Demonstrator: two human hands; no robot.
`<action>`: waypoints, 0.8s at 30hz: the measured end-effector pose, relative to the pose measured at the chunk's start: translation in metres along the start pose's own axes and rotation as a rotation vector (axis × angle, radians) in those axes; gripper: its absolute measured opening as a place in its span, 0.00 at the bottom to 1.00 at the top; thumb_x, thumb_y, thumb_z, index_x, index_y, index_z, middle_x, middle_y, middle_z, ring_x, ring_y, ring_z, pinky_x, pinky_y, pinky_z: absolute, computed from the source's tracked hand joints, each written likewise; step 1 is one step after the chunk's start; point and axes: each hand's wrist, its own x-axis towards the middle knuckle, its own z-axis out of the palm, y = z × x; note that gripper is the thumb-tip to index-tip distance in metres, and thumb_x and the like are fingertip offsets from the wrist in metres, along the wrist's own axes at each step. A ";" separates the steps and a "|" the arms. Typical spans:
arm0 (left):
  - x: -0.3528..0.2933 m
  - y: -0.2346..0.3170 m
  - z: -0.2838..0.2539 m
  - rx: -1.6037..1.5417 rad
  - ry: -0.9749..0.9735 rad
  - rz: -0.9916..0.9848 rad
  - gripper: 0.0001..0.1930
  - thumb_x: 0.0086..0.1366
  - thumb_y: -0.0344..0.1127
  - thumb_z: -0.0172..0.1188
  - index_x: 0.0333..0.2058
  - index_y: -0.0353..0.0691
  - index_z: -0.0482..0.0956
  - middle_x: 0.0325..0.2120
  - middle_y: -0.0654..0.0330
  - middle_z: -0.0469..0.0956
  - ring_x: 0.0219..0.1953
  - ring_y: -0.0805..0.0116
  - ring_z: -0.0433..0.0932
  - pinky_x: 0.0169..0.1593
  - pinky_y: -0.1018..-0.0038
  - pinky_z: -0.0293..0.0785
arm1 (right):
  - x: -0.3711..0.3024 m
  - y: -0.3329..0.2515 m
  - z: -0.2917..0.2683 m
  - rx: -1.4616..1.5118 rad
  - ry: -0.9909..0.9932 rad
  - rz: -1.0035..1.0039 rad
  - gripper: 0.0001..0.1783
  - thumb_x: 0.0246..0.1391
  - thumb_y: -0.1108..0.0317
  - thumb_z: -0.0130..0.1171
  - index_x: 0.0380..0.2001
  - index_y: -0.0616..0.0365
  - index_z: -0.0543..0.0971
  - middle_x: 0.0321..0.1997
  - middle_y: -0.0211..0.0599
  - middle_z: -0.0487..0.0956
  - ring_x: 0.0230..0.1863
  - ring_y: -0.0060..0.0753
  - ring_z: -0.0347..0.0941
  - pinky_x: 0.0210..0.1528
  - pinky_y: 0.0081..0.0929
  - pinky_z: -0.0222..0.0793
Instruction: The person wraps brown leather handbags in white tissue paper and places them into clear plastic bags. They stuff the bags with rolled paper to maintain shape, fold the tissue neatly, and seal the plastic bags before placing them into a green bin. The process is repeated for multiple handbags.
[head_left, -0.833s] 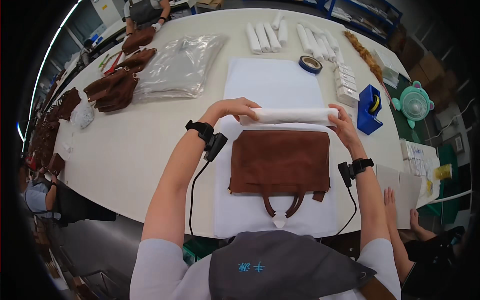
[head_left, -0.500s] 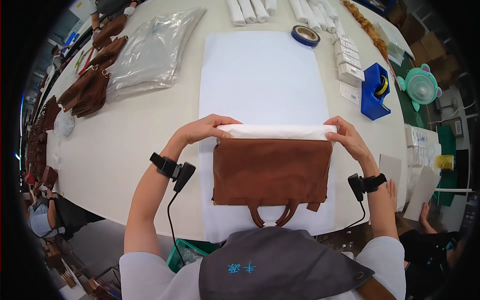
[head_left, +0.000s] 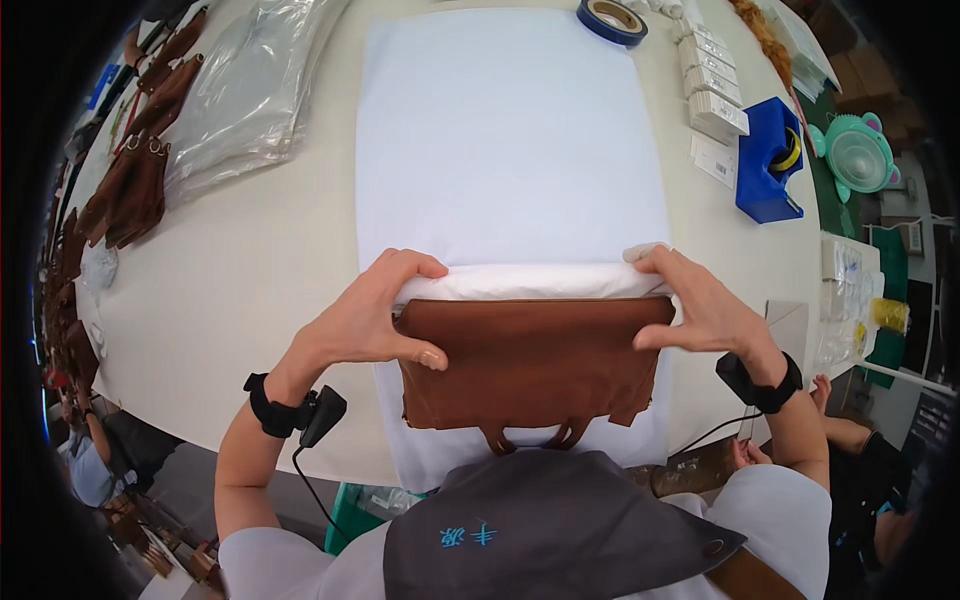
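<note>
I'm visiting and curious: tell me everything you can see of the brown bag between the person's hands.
The brown bag, rectangular and seemingly smooth leather, lies on a white sheet. Two curved handles point toward the grey apron, which partly hides them; a small tab juts out near the right corner. A white roll lies along its far edge. The left hand and right hand span its far corners, thumbs over its face.

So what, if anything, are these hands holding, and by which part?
The left hand and right hand touch opposite ends of the white roll, thumbs over the brown bag; whether they grip or just press can't be told.
</note>
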 end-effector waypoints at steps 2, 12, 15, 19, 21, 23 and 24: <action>0.004 0.002 0.005 0.066 0.051 -0.033 0.40 0.35 0.46 0.75 0.49 0.39 0.70 0.47 0.58 0.70 0.48 0.66 0.70 0.51 0.72 0.65 | 0.006 -0.011 0.008 -0.237 0.014 -0.047 0.28 0.44 0.47 0.61 0.41 0.57 0.73 0.37 0.43 0.72 0.38 0.42 0.69 0.41 0.34 0.65; 0.030 -0.005 0.006 -0.007 -0.099 -0.169 0.14 0.54 0.39 0.62 0.35 0.34 0.79 0.33 0.56 0.77 0.37 0.66 0.74 0.44 0.74 0.67 | 0.031 0.033 0.040 -0.068 -0.156 0.007 0.20 0.51 0.48 0.52 0.26 0.56 0.71 0.23 0.41 0.68 0.26 0.42 0.66 0.29 0.34 0.62; 0.029 0.002 0.030 0.650 0.288 0.296 0.14 0.58 0.41 0.56 0.30 0.32 0.76 0.29 0.55 0.74 0.33 0.60 0.70 0.41 0.69 0.65 | 0.029 0.029 0.043 -0.249 -0.042 -0.045 0.19 0.52 0.49 0.51 0.25 0.56 0.71 0.22 0.41 0.68 0.25 0.40 0.66 0.28 0.34 0.62; 0.041 -0.001 0.062 0.618 0.410 0.161 0.17 0.61 0.45 0.52 0.21 0.37 0.67 0.20 0.57 0.66 0.25 0.60 0.64 0.32 0.66 0.62 | 0.027 0.005 0.059 -0.570 0.245 -0.115 0.17 0.53 0.53 0.51 0.23 0.56 0.72 0.22 0.42 0.67 0.24 0.38 0.65 0.26 0.33 0.61; 0.048 -0.008 0.065 0.601 0.404 0.114 0.17 0.61 0.45 0.52 0.20 0.38 0.66 0.18 0.58 0.66 0.23 0.60 0.64 0.29 0.66 0.62 | 0.027 0.006 0.066 -0.582 0.279 -0.051 0.17 0.53 0.54 0.51 0.23 0.57 0.72 0.22 0.42 0.67 0.23 0.38 0.65 0.25 0.32 0.62; 0.053 -0.013 0.066 0.575 0.402 0.094 0.18 0.61 0.45 0.52 0.19 0.38 0.66 0.16 0.58 0.66 0.22 0.60 0.65 0.27 0.66 0.62 | 0.033 0.022 0.076 -0.541 0.239 0.039 0.17 0.54 0.56 0.51 0.22 0.58 0.71 0.23 0.44 0.67 0.23 0.40 0.66 0.23 0.33 0.62; 0.056 -0.015 0.065 0.560 0.409 0.100 0.19 0.61 0.45 0.52 0.18 0.38 0.66 0.15 0.58 0.65 0.21 0.60 0.65 0.26 0.66 0.62 | 0.035 0.026 0.077 -0.489 0.229 0.071 0.17 0.54 0.56 0.51 0.22 0.59 0.71 0.24 0.45 0.67 0.22 0.42 0.66 0.22 0.34 0.63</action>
